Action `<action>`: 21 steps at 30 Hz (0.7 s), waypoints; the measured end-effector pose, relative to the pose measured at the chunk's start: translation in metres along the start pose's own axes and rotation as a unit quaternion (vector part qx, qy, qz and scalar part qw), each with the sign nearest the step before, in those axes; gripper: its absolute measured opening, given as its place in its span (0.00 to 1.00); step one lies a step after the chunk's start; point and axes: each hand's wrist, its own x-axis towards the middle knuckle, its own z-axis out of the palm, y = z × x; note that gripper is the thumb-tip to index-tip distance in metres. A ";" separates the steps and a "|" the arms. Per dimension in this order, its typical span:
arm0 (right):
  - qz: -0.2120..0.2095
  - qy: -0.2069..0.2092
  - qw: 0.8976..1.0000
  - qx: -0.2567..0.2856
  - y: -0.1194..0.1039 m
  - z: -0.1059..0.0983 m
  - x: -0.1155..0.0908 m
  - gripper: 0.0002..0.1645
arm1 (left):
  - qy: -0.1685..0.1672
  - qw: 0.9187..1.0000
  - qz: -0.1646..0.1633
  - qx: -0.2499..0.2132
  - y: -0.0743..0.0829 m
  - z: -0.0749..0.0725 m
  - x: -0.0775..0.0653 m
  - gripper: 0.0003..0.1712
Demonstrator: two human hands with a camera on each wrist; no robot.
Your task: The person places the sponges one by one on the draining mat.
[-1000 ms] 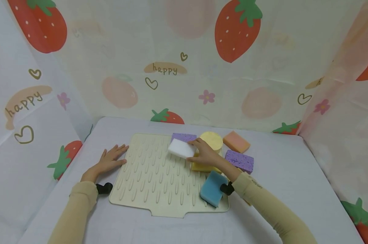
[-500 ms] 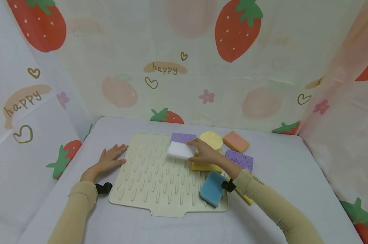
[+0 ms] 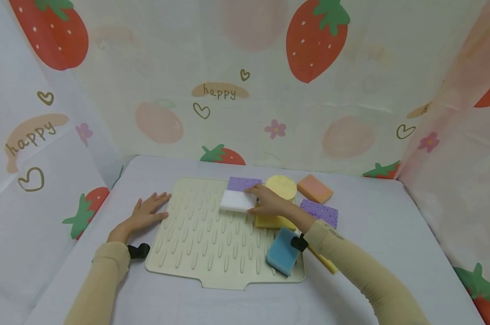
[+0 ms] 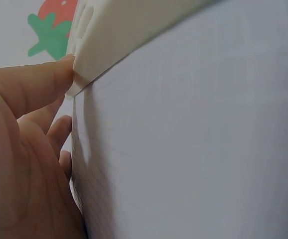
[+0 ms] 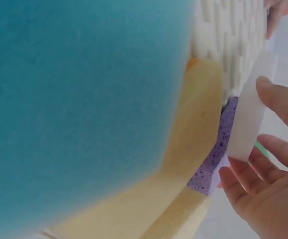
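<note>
With 12 o'clock at the far side of the ribbed mat, I have the white sponge over its 1 o'clock part, pinched between the thumb and fingers of the right hand; I cannot tell whether it touches the ribs. Just behind it a purple sponge sits near the far edge, with a round yellow sponge at 2, a yellow block at 3 and a blue sponge at 4, just inside the right edge. The longest run of ribs I see stretches from the white sponge toward 7 and 8. At 9 the left hand lies well apart from the right, fingers extended, thumb touching the mat's rim. Past the 2 to 3 o'clock edge, an orange sponge and a violet sponge rest on the white table
</note>
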 end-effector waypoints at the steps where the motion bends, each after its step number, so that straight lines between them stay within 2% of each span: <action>1: -0.001 -0.001 1.000 0.001 0.000 0.000 0.000 0.37 | 0.000 1.000 -0.001 0.002 0.000 0.000 0.000 0.39; 12: -0.015 -0.027 0.999 -0.012 0.005 0.009 0.005 0.38 | -0.008 1.000 -0.003 0.005 0.001 -0.001 0.000 0.39; 21: -0.005 -0.021 0.999 -0.043 0.002 0.011 0.007 0.40 | -0.008 1.000 -0.003 0.003 0.001 -0.002 -0.001 0.39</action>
